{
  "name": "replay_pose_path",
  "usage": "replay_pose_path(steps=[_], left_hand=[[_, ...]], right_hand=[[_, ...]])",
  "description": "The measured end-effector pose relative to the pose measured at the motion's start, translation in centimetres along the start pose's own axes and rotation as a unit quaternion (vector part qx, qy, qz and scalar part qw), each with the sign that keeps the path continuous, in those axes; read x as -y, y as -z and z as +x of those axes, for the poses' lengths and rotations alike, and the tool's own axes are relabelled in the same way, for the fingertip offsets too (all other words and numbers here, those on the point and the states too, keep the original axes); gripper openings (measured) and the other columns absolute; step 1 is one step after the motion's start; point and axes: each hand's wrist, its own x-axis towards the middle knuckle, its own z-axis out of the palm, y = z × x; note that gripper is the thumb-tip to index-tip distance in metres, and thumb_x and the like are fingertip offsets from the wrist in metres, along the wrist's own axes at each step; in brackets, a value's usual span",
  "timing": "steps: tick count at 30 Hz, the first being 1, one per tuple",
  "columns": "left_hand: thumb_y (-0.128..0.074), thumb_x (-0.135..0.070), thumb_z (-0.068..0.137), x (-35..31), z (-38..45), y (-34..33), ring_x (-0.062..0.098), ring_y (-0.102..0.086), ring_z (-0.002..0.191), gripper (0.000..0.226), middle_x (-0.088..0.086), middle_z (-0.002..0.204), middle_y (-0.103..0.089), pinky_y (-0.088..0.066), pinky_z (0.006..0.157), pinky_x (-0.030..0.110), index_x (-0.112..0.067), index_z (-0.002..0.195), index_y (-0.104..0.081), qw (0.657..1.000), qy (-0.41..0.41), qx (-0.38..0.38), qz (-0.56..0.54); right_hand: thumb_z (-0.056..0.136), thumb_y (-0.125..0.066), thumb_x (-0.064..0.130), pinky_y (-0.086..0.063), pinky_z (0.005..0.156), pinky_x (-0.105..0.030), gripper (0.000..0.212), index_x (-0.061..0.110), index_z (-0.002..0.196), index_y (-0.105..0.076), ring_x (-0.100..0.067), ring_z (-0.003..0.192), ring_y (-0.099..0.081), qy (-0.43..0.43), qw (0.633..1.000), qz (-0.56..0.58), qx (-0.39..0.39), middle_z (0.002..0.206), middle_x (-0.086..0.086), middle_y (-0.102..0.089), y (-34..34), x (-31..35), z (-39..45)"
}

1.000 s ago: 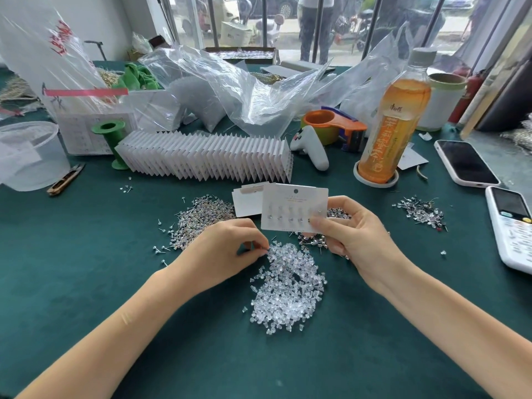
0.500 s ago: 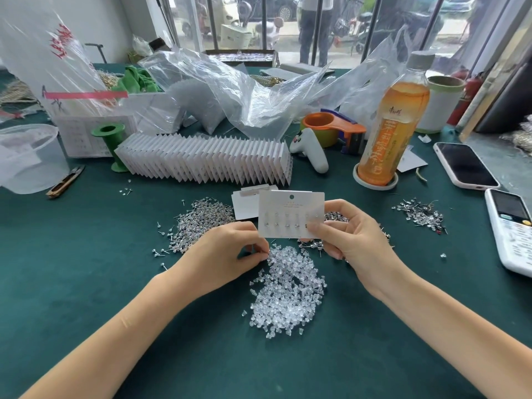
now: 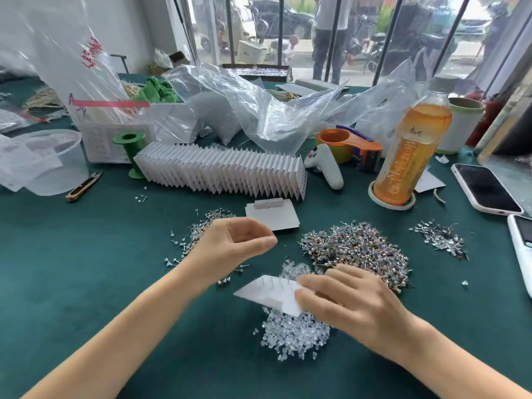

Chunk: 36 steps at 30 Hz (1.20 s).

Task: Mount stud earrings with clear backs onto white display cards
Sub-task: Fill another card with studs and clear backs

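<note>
Bright window daylight, perhaps slight motion blur.

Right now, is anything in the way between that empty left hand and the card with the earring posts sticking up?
Nothing visible. The left hand hovers above the green cloth; the card, held tilted by the right hand over the clear backs, lies across open space. Only a few loose studs lie flat on the cloth below that gap.

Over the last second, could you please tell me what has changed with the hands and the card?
The right hand has brought the card down from upright to lie tilted, pins up, over the clear backs. The left hand has left the backs and risen, fingers curled, nothing visible in them. The row of finished cards, bottle and phones have stayed put.
</note>
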Motion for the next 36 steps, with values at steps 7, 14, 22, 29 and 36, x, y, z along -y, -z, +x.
replay_pose_path(steps=[7, 14, 22, 29, 36], left_hand=[[-0.070, -0.009, 0.081, -0.8, -1.4, -1.4, 0.008, -0.060, 0.070, 0.003, -0.003, 0.075, -0.067, -0.047, 0.064, 0.015, -0.010, 0.083, -0.069, 0.987, -0.003, 0.154, -0.041], [-0.070, -0.011, 0.082, -0.6, -1.5, -1.7, 0.006, -0.060, 0.069, 0.002, -0.003, 0.074, -0.067, -0.047, 0.064, 0.015, -0.009, 0.084, -0.069, 0.987, -0.026, 0.158, -0.004], [-0.070, -0.013, 0.079, -0.3, -1.6, -2.0, 0.005, -0.061, 0.067, 0.006, -0.005, 0.072, -0.068, -0.047, 0.063, 0.013, -0.009, 0.082, -0.069, 0.989, -0.022, 0.145, -0.012], [-0.069, -0.011, 0.081, -0.1, -1.5, -1.8, 0.006, -0.060, 0.068, 0.002, -0.001, 0.074, -0.067, -0.047, 0.064, 0.014, -0.010, 0.083, -0.068, 0.987, -0.015, 0.159, -0.003], [-0.069, -0.008, 0.084, 0.2, -1.6, -1.6, 0.007, -0.059, 0.067, 0.001, -0.003, 0.073, -0.067, -0.046, 0.062, 0.016, -0.009, 0.084, -0.070, 0.986, -0.036, 0.160, 0.025]], right_hand=[[0.094, -0.054, 0.003, -0.050, 0.058, -0.030, 0.013, 0.008, 0.106, -0.052, -0.022, 0.060, -0.058, 0.034, 0.998, -0.042, 0.022, 0.087, -0.013, -0.070, 0.0, -0.2, -0.1], [0.091, -0.060, 0.001, -0.050, 0.057, -0.032, 0.020, 0.007, 0.108, -0.052, -0.022, 0.060, -0.057, 0.036, 0.998, -0.046, 0.039, 0.086, -0.013, -0.070, -0.2, 0.0, -0.1], [0.090, -0.060, 0.000, -0.051, 0.054, -0.034, 0.022, 0.007, 0.107, -0.049, -0.024, 0.059, -0.059, 0.037, 0.997, -0.050, 0.051, 0.083, -0.011, -0.070, 0.0, 0.2, 0.0], [0.090, -0.060, 0.000, -0.051, 0.054, -0.035, 0.022, 0.008, 0.107, -0.049, -0.024, 0.059, -0.059, 0.031, 0.996, -0.051, 0.058, 0.082, -0.011, -0.069, -0.1, 0.3, -0.1], [0.090, -0.059, -0.002, -0.050, 0.056, -0.034, 0.022, 0.008, 0.106, -0.048, -0.023, 0.059, -0.057, 0.032, 0.996, -0.060, 0.062, 0.078, -0.009, -0.067, -0.1, 0.4, 0.0]])
